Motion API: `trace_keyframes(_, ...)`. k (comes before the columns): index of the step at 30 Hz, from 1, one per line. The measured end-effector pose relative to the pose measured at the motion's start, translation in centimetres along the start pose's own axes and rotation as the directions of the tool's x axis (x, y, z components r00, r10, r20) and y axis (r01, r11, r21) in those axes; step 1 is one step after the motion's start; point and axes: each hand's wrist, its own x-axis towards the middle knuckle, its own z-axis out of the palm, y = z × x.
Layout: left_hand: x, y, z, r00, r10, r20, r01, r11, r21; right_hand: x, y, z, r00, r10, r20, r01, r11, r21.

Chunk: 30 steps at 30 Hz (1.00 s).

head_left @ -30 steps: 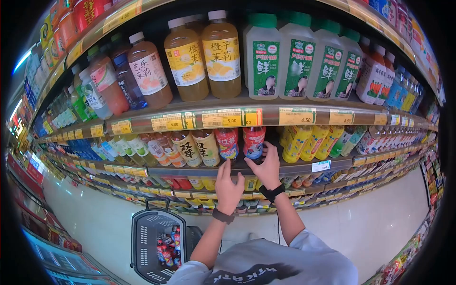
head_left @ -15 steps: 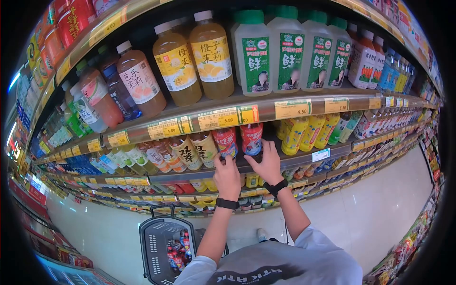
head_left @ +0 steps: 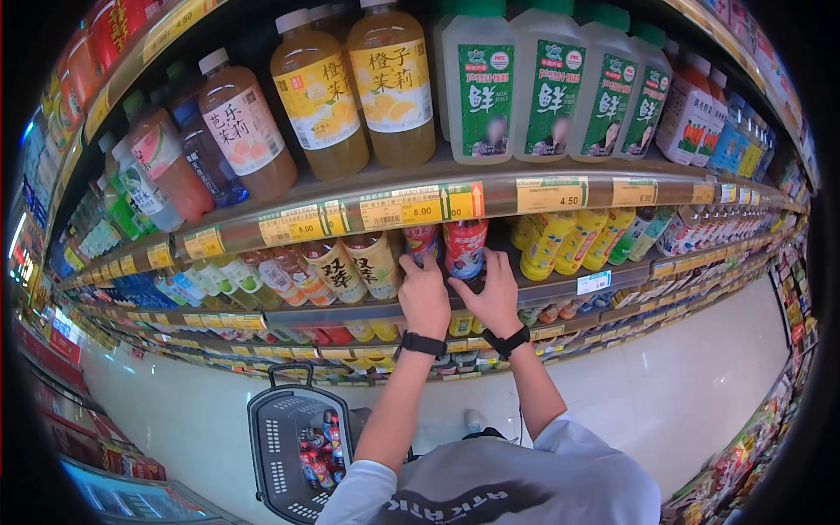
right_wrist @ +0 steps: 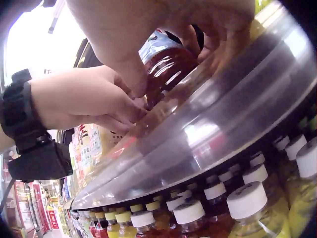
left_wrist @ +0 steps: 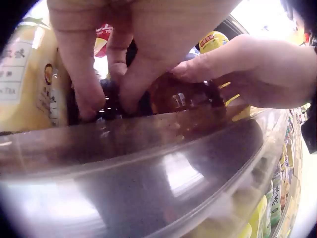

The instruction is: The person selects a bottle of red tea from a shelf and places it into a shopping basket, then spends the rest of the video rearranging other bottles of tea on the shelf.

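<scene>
Two bottles with red and blue labels stand side by side on the middle shelf. At the left bottle [head_left: 422, 238], my left hand [head_left: 423, 296] has its fingers curled round the lower part; the left wrist view shows this left hand [left_wrist: 148, 29] over a dark bottle base. My right hand [head_left: 493, 297] holds the other bottle [head_left: 465, 248] low down, thumb on its left side and fingers on its right. In the right wrist view, dark red drink shows in the bottle [right_wrist: 171, 69] between thumb and fingers of my right hand [right_wrist: 173, 20].
The metal shelf edge [head_left: 350, 311] runs just under the hands. Yellow bottles [head_left: 549, 245] stand to the right, brown-labelled ones [head_left: 374, 265] to the left. Above is a shelf with price tags [head_left: 420, 210]. On the floor, a grey basket [head_left: 273, 442] holds several bottles.
My left hand has moved up to the left bottle, and its fingers have curled round it. The right hand has closed in on the right bottle.
</scene>
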Motion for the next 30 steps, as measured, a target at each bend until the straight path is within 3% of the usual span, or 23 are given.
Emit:
trace_keyframes(12, 3.1, -0.2, 3.2, 0.997, -0.059, 0.053, 0.055, 0.997, 0.061, 0.3, 0.8, -0.1, 0.998, -0.067, 0.011, 0.067, 0.997, -0.032)
trace_keyframes(17, 0.9, -1.1, 1.4, 0.999, 0.037, 0.024, -0.034, 0.992, -0.118, 0.5, 0.3, -0.6, 0.998, -0.026, 0.062, 0.023, 0.998, 0.052)
trace_keyframes(21, -4.9, -1.2, -0.9, 1.0, -0.002, -0.017, -0.006, 0.885, -0.465, 0.6, 0.4, 0.7, 0.992, -0.02, 0.126, 0.005, 0.993, 0.121)
trace_keyframes(26, -6.6, -1.7, -1.5, 0.995, -0.075, -0.073, 0.032, 0.882, -0.471, 0.2, -2.3, 2.7, 0.991, -0.032, 0.128, 0.014, 0.99, 0.139)
trace_keyframes(30, -8.5, -3.5, -3.2, 0.994, -0.024, -0.109, -0.031, 0.88, -0.475, -0.3, -2.5, 3.8, 0.995, -0.071, 0.066, 0.066, 0.995, 0.075)
